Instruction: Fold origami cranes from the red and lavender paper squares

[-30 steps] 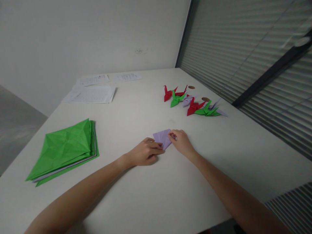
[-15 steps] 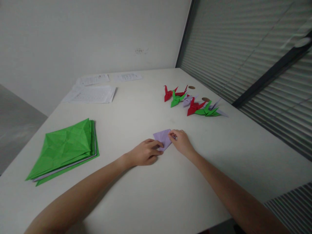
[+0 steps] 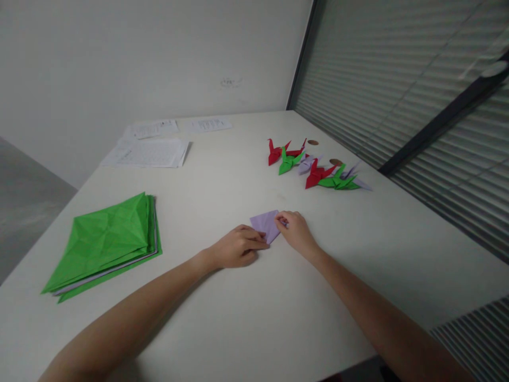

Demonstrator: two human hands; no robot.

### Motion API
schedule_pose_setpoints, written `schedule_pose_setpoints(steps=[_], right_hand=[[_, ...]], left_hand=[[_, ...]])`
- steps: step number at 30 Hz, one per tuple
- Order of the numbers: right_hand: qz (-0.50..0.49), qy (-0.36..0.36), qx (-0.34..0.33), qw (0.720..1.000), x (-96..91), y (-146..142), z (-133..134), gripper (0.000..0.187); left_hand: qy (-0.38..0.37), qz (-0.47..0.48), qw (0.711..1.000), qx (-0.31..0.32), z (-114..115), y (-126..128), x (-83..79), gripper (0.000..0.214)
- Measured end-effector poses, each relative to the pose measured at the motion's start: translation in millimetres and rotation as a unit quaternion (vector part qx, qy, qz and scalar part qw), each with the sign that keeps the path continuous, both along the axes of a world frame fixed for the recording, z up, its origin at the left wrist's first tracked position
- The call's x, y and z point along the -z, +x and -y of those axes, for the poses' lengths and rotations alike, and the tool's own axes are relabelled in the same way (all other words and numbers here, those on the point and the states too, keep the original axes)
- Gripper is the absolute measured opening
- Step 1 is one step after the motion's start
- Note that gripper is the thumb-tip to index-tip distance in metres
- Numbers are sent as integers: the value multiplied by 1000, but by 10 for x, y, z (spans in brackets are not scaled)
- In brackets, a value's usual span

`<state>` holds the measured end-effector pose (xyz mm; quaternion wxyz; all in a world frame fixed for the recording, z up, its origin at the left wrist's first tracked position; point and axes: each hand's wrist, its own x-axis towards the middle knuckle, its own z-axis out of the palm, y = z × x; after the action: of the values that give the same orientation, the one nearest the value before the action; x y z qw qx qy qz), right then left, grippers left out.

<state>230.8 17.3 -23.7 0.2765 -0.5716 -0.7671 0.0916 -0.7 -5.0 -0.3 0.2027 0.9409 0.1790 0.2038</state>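
A small folded lilac paper [image 3: 265,224] lies on the white table [image 3: 246,307] in front of me. My left hand [image 3: 237,248] rests on its near left edge, fingers curled and pressing the paper down. My right hand [image 3: 296,232] pinches the paper's right corner between thumb and fingers. Both forearms stretch in from the bottom of the view.
A stack of green square sheets [image 3: 105,243] lies at the left. Several folded red, green and lilac paper cranes [image 3: 314,167] sit at the far right, by two small brown discs [image 3: 312,142]. Printed white papers [image 3: 149,151] lie at the back. Window blinds run along the right.
Almost nothing has moved; my left fingers have shifted slightly along the lilac paper's edge. The right hand stays on the corner.
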Motion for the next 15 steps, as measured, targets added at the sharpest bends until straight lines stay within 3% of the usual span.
schedule_pose_setpoints(steps=[15], right_hand=[[-20,-8,-1,1000,-31,-11,14,10]], left_hand=[[31,4,999,4,-1,-3,63,38]])
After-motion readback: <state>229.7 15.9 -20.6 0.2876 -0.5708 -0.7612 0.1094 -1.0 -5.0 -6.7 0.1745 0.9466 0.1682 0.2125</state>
